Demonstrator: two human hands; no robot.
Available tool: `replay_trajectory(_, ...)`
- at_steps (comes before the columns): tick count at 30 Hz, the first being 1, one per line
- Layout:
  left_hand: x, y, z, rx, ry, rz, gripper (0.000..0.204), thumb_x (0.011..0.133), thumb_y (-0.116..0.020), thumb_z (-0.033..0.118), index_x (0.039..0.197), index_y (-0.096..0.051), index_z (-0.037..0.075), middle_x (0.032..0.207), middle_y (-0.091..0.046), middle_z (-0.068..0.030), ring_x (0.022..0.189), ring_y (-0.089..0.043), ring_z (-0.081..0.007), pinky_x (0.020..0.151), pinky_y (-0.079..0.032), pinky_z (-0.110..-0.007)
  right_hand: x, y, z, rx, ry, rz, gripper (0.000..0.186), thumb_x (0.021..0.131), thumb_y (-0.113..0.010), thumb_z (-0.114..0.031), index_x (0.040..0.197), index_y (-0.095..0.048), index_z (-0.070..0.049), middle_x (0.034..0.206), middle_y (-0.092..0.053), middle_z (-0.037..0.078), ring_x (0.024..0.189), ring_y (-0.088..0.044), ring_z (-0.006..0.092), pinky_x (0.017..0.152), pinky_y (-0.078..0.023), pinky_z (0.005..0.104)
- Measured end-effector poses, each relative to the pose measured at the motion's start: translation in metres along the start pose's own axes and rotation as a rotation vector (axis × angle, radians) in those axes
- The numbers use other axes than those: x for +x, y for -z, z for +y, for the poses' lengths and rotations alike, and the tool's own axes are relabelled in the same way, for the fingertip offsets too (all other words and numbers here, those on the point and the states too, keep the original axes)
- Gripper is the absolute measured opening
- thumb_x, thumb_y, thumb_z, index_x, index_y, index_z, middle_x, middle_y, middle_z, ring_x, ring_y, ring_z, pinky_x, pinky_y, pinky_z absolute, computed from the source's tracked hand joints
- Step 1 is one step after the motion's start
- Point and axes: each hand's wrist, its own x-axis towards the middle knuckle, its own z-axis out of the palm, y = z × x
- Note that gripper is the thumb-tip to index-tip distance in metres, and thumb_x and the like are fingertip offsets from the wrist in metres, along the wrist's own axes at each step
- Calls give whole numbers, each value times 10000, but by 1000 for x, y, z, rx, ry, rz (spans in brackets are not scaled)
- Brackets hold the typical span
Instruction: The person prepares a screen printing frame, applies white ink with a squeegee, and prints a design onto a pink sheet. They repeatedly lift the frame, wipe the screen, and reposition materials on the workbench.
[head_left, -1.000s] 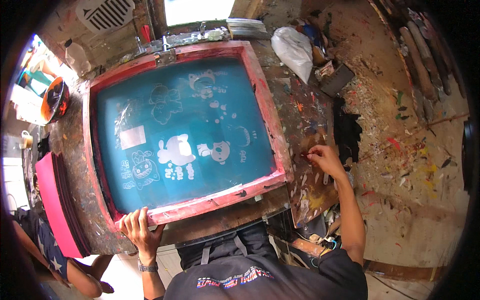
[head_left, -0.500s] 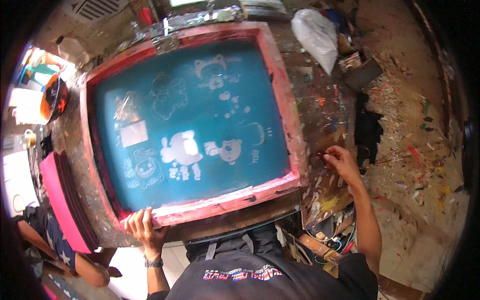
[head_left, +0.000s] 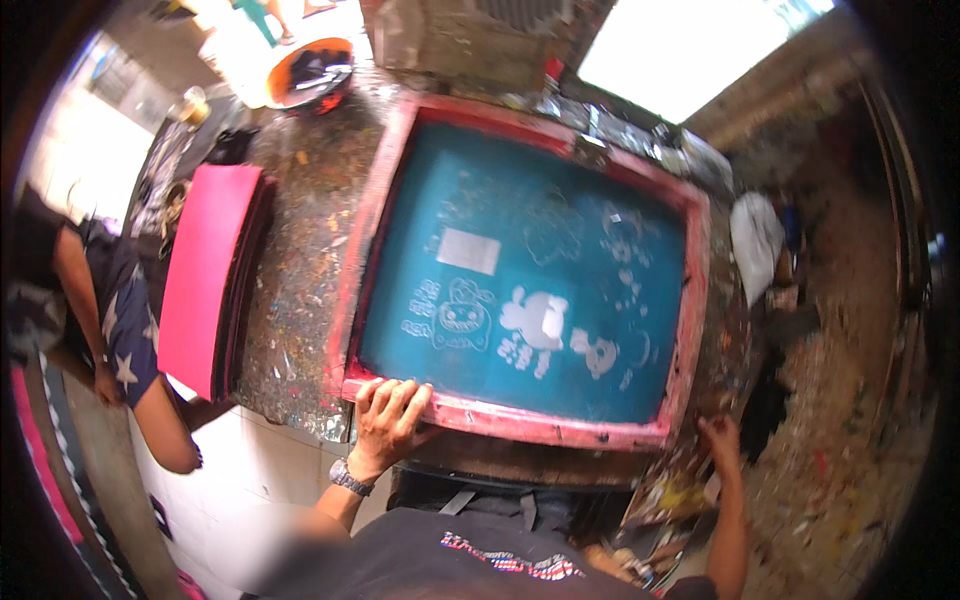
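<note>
A screen printing frame (head_left: pixel 688 300) with red-stained wooden rails and a teal mesh (head_left: pixel 610 390) bearing pale cartoon animal shapes lies on the paint-spattered bench. My left hand (head_left: pixel 390 418) grips its front rail near the left corner, fingers curled over the top. A small pale square (head_left: pixel 468 250) shows on the mesh's left side. Off the frame's front-right corner, my right hand (head_left: pixel 720 440) is low over the stained board with finger and thumb closed; whatever is between them is too small to make out. A stack of bright pink sheets (head_left: pixel 205 280) lies left of the frame.
Another person (head_left: pixel 75 320) in star-patterned shorts sits at the far left. An orange basin (head_left: pixel 285 80) with dark contents stands back left. A white plastic bag (head_left: pixel 755 240) and dark cloth (head_left: pixel 768 400) lie to the right, metal clamp hardware (head_left: pixel 590 150) along the back.
The head view has swung left, so bench and frame appear shifted rightward and rotated, with more of the pink stack and seated person showing. Both hands keep their places beside the frame.
</note>
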Motion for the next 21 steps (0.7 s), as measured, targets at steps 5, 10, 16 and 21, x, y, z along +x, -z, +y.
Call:
replay_trajectory(5, -6, 8, -4, -2, 18, -37, 564, 714, -757, 454, 1178, -685, 142, 1120, -637, -38, 1091, -592, -235, 1024, -381, -479, -20, -9, -41, 41, -160, -87, 343, 891, -805, -301, 962, -596, -39, 890, -610, 47, 817, -575, 131, 746, -483, 312)
replay_trajectory(10, -13, 3, -1, 39, 35, -7, 538, 705, -781, 424, 1142, -688, 124, 1092, -643, -68, 1071, -591, -277, 1026, -371, -498, -20, -12, -68, 70, -99, -107, 424, 866, -825, -341, 1018, -615, -5, 916, -651, 83, 819, -611, 177, 752, -507, 355)
replay_trajectory(16, -2, -14, 8, 76, 2, 12, 706, 754, -736, 687, 1133, -661, 96, 1081, -624, -90, 1064, -582, -313, 1036, -361, -531, -11, -2, -27, 4, -192, 10, 483, 817, -848, -394, 991, -641, 5, 898, -670, 112, 819, -643, 206, 730, -513, 369)
replay_trajectory(21, -7, 5, 11, 48, 121, 4, 713, 738, -773, 607, 1255, -655, 130, 1149, -631, -73, 1119, -577, -278, 1053, -360, -517, -9, -18, -111, -213, 155, 180, 366, 856, -806, -271, 1023, -650, 14, 851, -711, 144, 782, -682, 257, 700, -527, 376)
